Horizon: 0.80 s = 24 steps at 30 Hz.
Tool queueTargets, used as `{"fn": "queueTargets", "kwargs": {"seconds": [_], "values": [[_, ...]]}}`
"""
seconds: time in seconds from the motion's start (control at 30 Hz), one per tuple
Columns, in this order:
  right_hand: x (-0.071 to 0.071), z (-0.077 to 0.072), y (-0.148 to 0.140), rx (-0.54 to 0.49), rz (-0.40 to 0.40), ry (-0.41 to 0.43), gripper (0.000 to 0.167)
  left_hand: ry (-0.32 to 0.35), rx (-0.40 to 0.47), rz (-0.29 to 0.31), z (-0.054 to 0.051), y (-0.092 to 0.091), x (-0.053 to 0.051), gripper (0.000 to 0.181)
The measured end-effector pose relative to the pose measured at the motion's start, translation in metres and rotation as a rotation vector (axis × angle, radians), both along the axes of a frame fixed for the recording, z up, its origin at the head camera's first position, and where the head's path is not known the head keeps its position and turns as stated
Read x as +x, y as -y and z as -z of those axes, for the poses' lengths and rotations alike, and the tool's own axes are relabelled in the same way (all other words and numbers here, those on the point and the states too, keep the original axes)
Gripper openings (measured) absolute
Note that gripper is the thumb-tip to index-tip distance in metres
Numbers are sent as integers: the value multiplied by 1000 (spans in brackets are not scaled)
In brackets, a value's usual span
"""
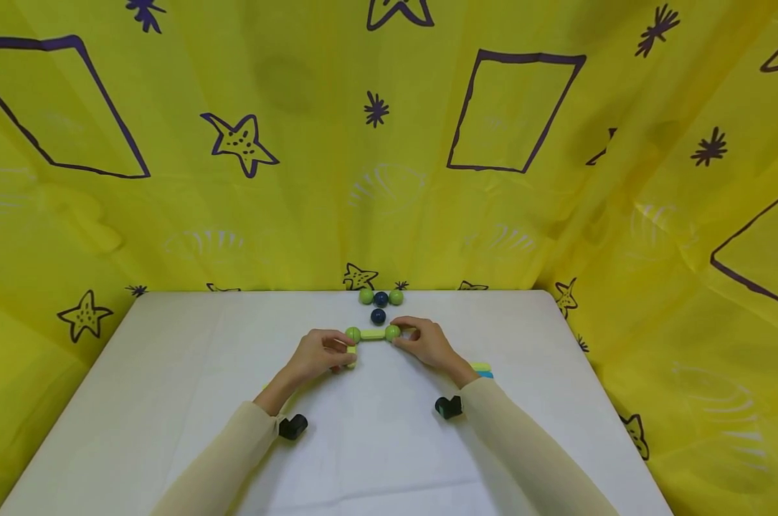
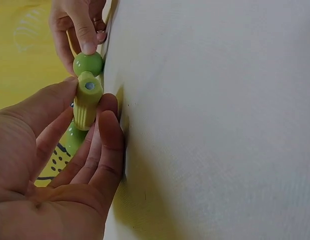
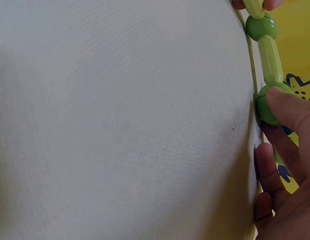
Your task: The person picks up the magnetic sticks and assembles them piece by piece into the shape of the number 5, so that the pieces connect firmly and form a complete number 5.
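Between the hands, a light green stick (image 1: 372,335) lies in line with a green ball at each end, a left ball (image 1: 353,334) and a right ball (image 1: 392,332). My left hand (image 1: 320,351) pinches a second light green stick (image 2: 85,112) between thumb and fingers. This stick meets the left ball and points back toward me; a small metal disc (image 2: 89,86) shows in its end. Thumb and fingers of my right hand (image 1: 427,342) hold the right ball, also seen in the right wrist view as a green ball (image 3: 267,105).
Just behind lies a dark blue ball (image 1: 378,316). Farther back, another dark blue ball (image 1: 380,299) sits between two green balls. Yellow-green and blue sticks (image 1: 483,370) lie beside the right wrist, partly hidden. A yellow curtain (image 1: 311,208) rises behind the white table (image 1: 376,444).
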State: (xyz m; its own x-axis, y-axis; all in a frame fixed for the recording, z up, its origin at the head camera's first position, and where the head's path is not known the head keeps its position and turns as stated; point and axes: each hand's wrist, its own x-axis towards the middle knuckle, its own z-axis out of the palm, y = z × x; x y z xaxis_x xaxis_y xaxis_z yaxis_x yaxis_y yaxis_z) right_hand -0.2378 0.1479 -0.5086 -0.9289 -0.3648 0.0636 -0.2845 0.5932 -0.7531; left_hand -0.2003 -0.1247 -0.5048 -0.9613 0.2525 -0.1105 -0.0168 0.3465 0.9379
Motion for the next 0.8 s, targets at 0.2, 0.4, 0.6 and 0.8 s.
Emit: {"fn": "queueTargets", "kwargs": {"seconds": [0.2,0.4,0.6,0.8], "values": [[0,0,0,4,4,-8,35,4,-3,-6,-2,-1,0,26],[-1,2,0,7,11,3,35,33,8,9,-3,-1,0,30],[0,0,1,10,17,-2,35,28,-16,32,-5,0,-1,31],[2,-1,1,9,15,-4,35,-21,-24,42,-4,-2,0,30]]}}
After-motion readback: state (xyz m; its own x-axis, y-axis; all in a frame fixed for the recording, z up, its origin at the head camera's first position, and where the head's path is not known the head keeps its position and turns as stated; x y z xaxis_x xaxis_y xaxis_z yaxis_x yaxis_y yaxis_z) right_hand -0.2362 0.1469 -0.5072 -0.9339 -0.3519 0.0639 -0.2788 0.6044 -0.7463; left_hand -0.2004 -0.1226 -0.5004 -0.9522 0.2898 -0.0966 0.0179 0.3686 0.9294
